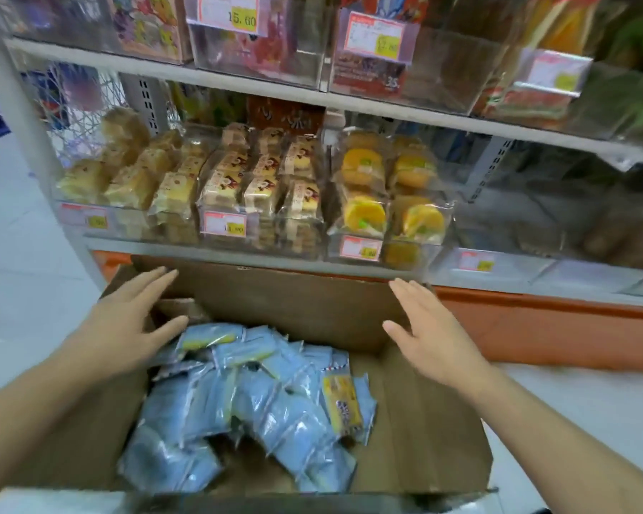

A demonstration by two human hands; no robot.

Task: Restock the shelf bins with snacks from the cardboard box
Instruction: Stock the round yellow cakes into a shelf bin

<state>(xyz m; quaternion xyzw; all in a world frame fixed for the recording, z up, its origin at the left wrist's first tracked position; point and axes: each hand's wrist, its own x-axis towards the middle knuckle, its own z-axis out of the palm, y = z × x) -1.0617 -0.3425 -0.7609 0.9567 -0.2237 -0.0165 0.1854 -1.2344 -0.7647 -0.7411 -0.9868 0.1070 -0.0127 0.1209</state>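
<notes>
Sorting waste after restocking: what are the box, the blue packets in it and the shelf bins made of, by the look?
Box: brown corrugated cardboard, matte, with creased flaps. Blue packets: thin plastic film, probably; glossy, crinkled, catching highlights. Bins: clear rigid plastic, likely acrylic; the cakes show through and the fronts reflect light.

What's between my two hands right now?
In the head view, the left hand and right hand have the cardboard box far wall between them, with blue snack packets heaped just below.
</notes>
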